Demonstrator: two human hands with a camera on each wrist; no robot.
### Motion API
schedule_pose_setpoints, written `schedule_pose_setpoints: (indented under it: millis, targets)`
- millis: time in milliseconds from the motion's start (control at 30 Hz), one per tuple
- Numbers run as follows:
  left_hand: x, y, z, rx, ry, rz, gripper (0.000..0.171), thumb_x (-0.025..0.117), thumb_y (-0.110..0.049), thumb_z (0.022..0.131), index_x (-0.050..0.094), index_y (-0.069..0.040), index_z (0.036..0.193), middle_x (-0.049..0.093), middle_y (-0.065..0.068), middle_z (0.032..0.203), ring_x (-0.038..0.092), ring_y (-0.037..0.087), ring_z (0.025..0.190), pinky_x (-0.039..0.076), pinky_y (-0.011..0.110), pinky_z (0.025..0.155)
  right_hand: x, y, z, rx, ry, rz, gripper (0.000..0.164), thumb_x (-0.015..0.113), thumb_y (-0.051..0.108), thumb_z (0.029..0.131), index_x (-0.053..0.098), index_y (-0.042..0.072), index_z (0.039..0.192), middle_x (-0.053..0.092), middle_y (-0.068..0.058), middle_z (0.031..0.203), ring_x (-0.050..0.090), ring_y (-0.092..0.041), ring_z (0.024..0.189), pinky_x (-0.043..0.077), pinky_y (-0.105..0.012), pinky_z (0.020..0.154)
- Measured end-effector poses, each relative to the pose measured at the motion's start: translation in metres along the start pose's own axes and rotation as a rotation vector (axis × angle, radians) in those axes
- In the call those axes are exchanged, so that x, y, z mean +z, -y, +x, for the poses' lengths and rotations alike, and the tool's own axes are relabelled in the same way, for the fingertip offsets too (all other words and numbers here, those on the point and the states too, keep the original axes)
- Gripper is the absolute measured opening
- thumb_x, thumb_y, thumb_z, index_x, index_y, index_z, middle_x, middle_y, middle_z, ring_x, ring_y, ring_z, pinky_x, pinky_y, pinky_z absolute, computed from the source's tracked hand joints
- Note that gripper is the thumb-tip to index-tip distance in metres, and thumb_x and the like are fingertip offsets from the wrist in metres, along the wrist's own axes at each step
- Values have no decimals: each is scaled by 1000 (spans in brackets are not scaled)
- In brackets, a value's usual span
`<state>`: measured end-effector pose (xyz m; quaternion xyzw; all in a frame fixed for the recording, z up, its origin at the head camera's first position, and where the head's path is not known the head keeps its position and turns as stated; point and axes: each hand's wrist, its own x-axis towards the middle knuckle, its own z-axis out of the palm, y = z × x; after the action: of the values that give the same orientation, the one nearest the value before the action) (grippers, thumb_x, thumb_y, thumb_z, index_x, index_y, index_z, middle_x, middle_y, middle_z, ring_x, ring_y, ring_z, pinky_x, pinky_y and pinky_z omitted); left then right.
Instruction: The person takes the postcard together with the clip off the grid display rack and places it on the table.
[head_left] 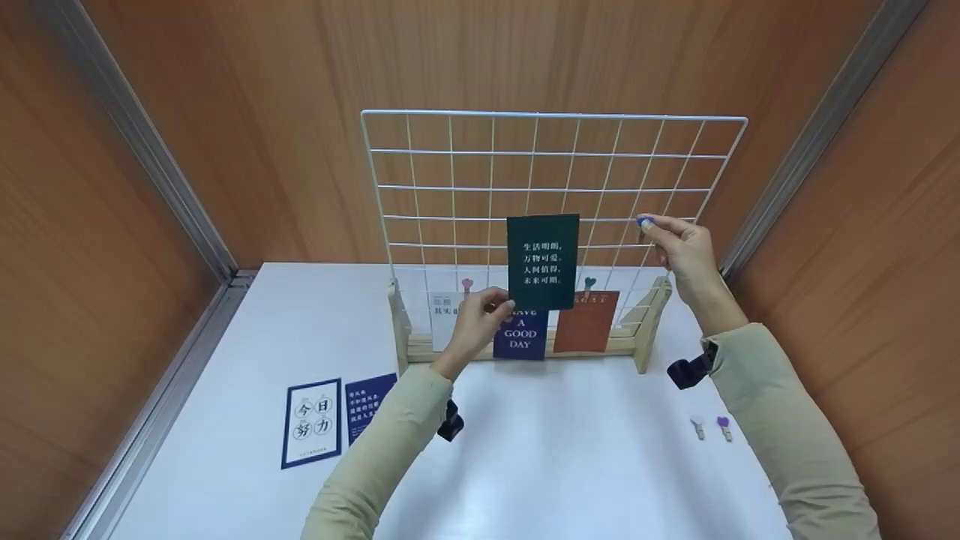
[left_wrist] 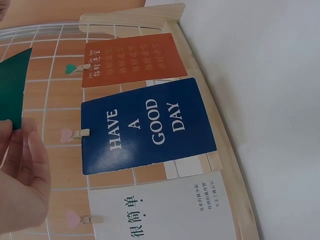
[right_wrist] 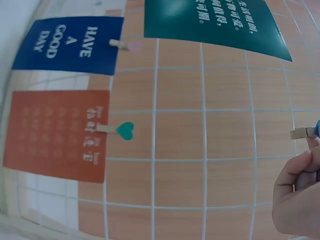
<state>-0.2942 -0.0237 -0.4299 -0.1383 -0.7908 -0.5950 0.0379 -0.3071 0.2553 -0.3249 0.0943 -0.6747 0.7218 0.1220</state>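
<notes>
My left hand [head_left: 480, 319] pinches the lower left corner of a dark green card [head_left: 543, 262] with white lettering, held upright before a white wire grid [head_left: 555, 154]. Out to the right, my right hand [head_left: 686, 255] pinches a small wooden clip [right_wrist: 302, 133] with a blue top [head_left: 644, 221], near the grid. Low on the grid hang a white card [left_wrist: 165, 210], a navy card [left_wrist: 145, 127] reading "HAVE A GOOD DAY" and an orange card [left_wrist: 135, 60]. Each is fastened by a heart clip; the orange card's heart [right_wrist: 125, 131] is green.
Wooden feet [head_left: 651, 326] support the grid on the white table [head_left: 540, 465]. At left lie a blue-bordered card [head_left: 312, 424] and a navy card [head_left: 367, 401], partly behind my left sleeve. Two clips, one whitish [head_left: 697, 427], one purple [head_left: 724, 428], lie at right. Wood-panelled walls [head_left: 300, 135] enclose the table.
</notes>
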Motion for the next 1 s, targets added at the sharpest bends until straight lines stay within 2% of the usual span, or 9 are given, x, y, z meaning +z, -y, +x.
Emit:
schedule_pose_setpoints:
  millis: [200, 333, 433, 500, 633, 867, 900, 1000]
  targets:
    - [-4, 6, -6, -5, -1, -8, 15, 55, -9, 87, 61, 0, 97, 57, 5, 84, 58, 30, 77, 48, 28, 61, -4, -6, -8, 19, 17, -4, 15, 64, 12, 82, 67, 4, 94, 58, 0, 64, 39, -3, 44, 29, -14, 39]
    - [-7, 10, -11, -23, 5, -7, 14, 55, -9, 87, 61, 0, 96, 57, 5, 83, 58, 27, 75, 49, 34, 62, -8, -12, -10, 61, 17, -9, 17, 62, 13, 83, 67, 5, 97, 55, 2, 65, 39, -3, 45, 32, -14, 40]
    - [-9, 13, -15, -47, 12, -7, 14, 54, -10, 87, 61, -2, 96, 58, 4, 83, 57, 22, 75, 49, 33, 63, -12, -17, -12, 76, 24, 4, 17, 62, 12, 83, 67, 5, 97, 54, 2, 67, 38, -4, 46, 33, -14, 41]
    - [-12, 16, -18, -65, 18, -22, 14, 54, -11, 87, 61, -3, 96, 58, 5, 83, 57, 23, 76, 49, 32, 63, -14, -20, -15, 82, 33, 14, 19, 61, 13, 83, 66, 3, 99, 55, 2, 68, 38, -4, 46, 33, -14, 41]
    - [-16, 21, -25, -95, 20, -41, 15, 53, -11, 88, 61, -3, 98, 58, 5, 84, 57, 26, 79, 48, 32, 64, -16, -24, -20, 84, 33, 5, 19, 60, 13, 84, 66, 3, 99, 55, 2, 67, 39, -5, 45, 33, -15, 40]
    - [-25, 31, -34, -95, 16, -60, 15, 54, -10, 87, 61, 0, 96, 59, 8, 84, 57, 28, 79, 48, 28, 63, -21, -32, -26, 82, 42, 0, 15, 59, 11, 84, 68, 8, 97, 56, 2, 68, 38, -5, 45, 30, -14, 40]
    - [-27, 27, -38, -101, 16, -61, 15, 54, -9, 87, 60, 1, 97, 59, 10, 85, 57, 30, 80, 48, 29, 64, -20, -32, -28, 82, 46, 8, 14, 59, 10, 85, 68, 9, 95, 56, 2, 67, 38, -4, 45, 30, -14, 40]
    - [-30, 30, -42, -113, 12, -62, 15, 54, -10, 87, 61, 0, 97, 59, 9, 85, 57, 30, 81, 48, 32, 66, -21, -35, -30, 73, 49, 19, 13, 58, 9, 85, 69, 11, 93, 58, 2, 69, 36, -3, 44, 28, -14, 39]
